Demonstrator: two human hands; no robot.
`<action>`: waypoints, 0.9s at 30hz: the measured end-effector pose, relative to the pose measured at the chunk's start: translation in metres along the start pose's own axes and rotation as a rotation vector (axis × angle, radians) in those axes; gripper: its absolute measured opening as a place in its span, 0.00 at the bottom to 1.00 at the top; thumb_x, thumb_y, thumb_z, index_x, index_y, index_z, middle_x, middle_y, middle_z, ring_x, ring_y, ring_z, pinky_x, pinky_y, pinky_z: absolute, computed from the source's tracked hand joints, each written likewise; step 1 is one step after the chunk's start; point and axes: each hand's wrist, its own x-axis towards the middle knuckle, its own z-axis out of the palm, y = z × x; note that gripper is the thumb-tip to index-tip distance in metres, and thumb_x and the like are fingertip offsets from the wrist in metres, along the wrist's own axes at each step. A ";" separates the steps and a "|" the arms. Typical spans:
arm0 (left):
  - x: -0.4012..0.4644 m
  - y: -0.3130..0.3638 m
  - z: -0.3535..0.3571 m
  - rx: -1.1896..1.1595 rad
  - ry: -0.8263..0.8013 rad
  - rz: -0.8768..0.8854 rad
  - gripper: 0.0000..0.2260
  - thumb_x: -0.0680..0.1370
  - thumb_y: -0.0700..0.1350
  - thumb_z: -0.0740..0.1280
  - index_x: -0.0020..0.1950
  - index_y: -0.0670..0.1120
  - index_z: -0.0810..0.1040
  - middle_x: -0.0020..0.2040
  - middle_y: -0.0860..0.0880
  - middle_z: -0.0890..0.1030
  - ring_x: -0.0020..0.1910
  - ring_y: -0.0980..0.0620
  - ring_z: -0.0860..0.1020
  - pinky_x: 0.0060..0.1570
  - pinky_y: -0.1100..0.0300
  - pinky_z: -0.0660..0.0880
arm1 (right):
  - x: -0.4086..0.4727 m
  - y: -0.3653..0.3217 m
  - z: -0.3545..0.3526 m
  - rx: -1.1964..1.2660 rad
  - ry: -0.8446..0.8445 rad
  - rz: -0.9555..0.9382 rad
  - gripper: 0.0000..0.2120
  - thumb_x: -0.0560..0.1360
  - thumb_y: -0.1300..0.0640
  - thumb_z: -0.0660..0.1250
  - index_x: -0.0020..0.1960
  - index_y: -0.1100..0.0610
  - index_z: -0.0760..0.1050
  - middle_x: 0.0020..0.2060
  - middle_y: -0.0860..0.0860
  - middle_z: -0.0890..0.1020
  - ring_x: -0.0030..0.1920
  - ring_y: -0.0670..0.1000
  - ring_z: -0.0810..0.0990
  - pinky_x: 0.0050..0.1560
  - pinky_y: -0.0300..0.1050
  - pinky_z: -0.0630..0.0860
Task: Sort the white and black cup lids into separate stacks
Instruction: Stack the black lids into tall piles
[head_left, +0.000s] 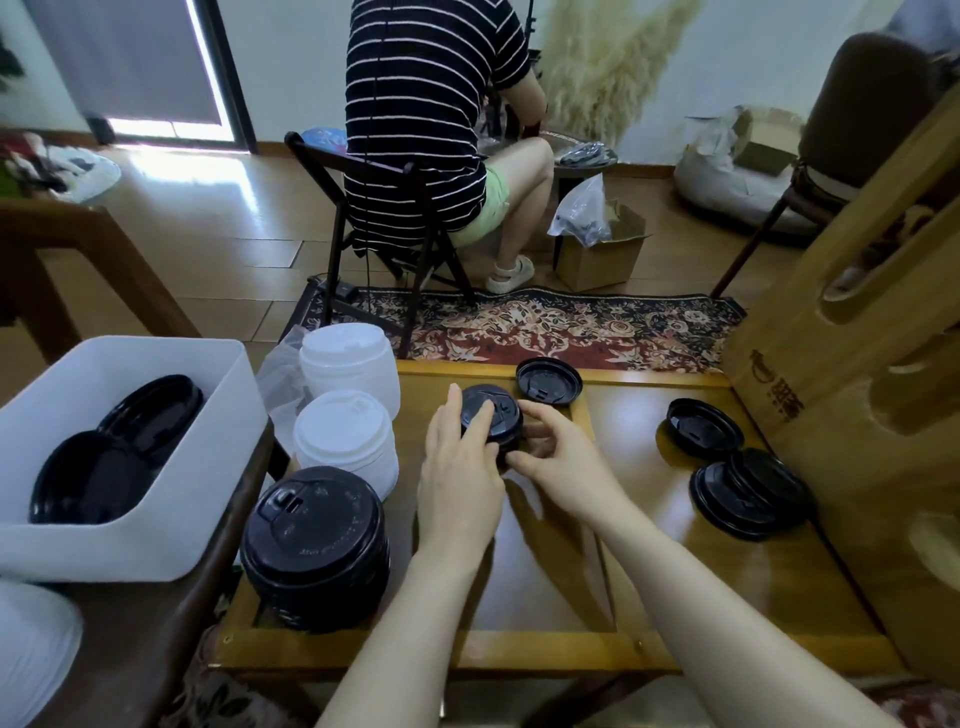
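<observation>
Grip: both hands are on a small stack of black plastic cup lids (491, 415) at the middle of the low wooden table with the glossy top (550, 561). The left hand (457, 467) lies over the stack's left side with fingers fairly straight, one fingertip pressing on the top lid. The right hand (553, 447) curls its fingers and thumb round the stack's right edge, pinching it.
Far left: a white rectangular plastic bin (171, 499) holds several loose black lids (104, 467), lying overlapped.
Left of the hands: two tall stacks of white plastic lids (345, 395) stand one behind the other, a crumpled clear plastic bag (278, 374) just beside them. In front of them stands a tall stack of black lids with raised sip tabs (317, 545), at the table's left edge.
Behind the held stack: one single black lid (548, 380) lies upside down at the table's far edge, near the hands but apart.
Right: another upturned black lid (704, 428) lies alone; nearer, a few overlapped black lids (748, 499) lie just beside a light wooden panel with cut-out slots (857, 364).
Background: a person in a striped top (415, 114) sits on a dark folding chair (374, 244) facing away, next to a patterned rug (571, 327).
</observation>
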 end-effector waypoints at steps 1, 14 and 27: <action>0.003 -0.001 0.000 -0.003 0.006 -0.002 0.22 0.84 0.42 0.59 0.78 0.49 0.64 0.82 0.50 0.51 0.80 0.51 0.50 0.73 0.54 0.60 | 0.004 0.001 0.001 -0.004 -0.009 0.004 0.28 0.74 0.63 0.70 0.71 0.48 0.69 0.54 0.45 0.79 0.48 0.47 0.79 0.56 0.49 0.78; -0.006 0.009 -0.008 0.023 0.169 0.160 0.21 0.80 0.40 0.66 0.74 0.46 0.72 0.77 0.44 0.65 0.78 0.45 0.61 0.73 0.53 0.62 | 0.022 0.029 -0.038 -0.840 0.252 -0.265 0.09 0.71 0.63 0.70 0.51 0.55 0.81 0.50 0.52 0.80 0.52 0.60 0.75 0.47 0.51 0.70; -0.047 0.041 -0.001 -0.339 -0.155 0.227 0.26 0.77 0.43 0.71 0.74 0.54 0.69 0.63 0.56 0.72 0.64 0.60 0.70 0.67 0.63 0.66 | -0.089 0.005 -0.080 0.053 0.086 -0.043 0.09 0.78 0.65 0.65 0.43 0.52 0.74 0.35 0.46 0.79 0.38 0.44 0.78 0.43 0.37 0.73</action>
